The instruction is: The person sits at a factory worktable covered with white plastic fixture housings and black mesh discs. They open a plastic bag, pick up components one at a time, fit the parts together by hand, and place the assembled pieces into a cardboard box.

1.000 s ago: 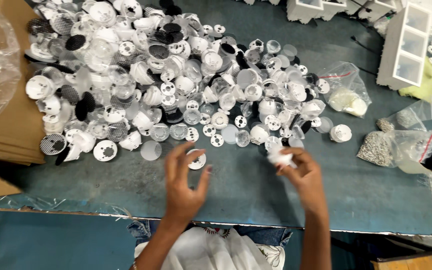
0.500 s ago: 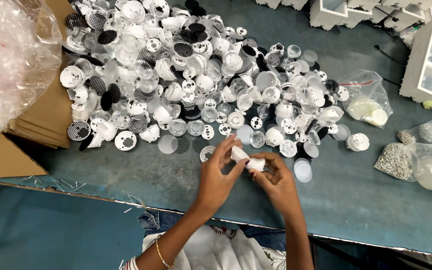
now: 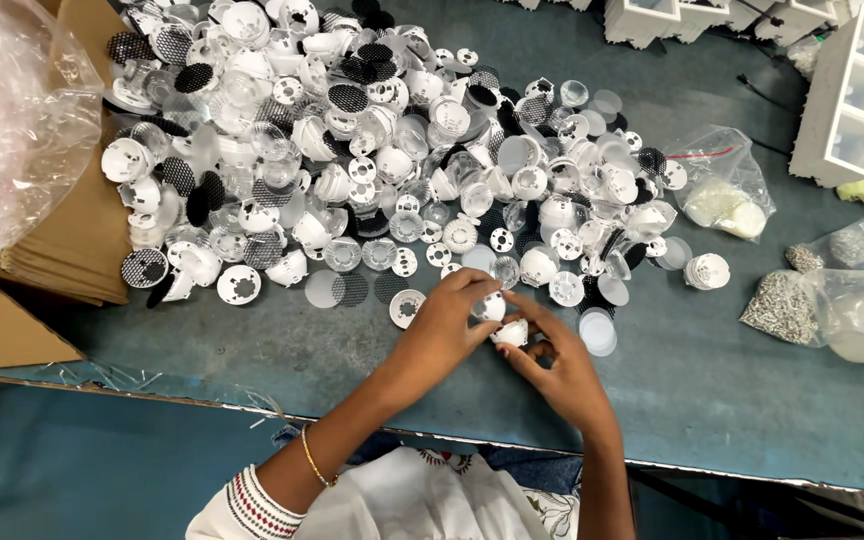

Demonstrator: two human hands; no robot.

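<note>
My left hand [image 3: 442,325] and my right hand [image 3: 552,362] meet over the grey-blue table [image 3: 252,345], just in front of a large heap of small white plastic cups, clear lenses and black mesh discs [image 3: 372,150]. Between the fingertips of both hands sits a small white cup-shaped part [image 3: 508,333]; the left fingers press a round white perforated disc [image 3: 493,305] against its top. A loose white perforated disc [image 3: 407,307] lies on the table just left of my left hand, and a clear round lens [image 3: 598,331] lies just right of my right hand.
Flat cardboard [image 3: 62,250] and a clear plastic bag [image 3: 7,130] lie at the left. Bags of small screws [image 3: 802,300] and a bag of white parts [image 3: 724,195] sit at the right. White box housings [image 3: 857,95] stand at the far right. The table's front edge runs below my hands.
A second ago my hands were apart, the left reaching at a disc, the right holding a white part. They have come together and now press the disc onto the cup.
</note>
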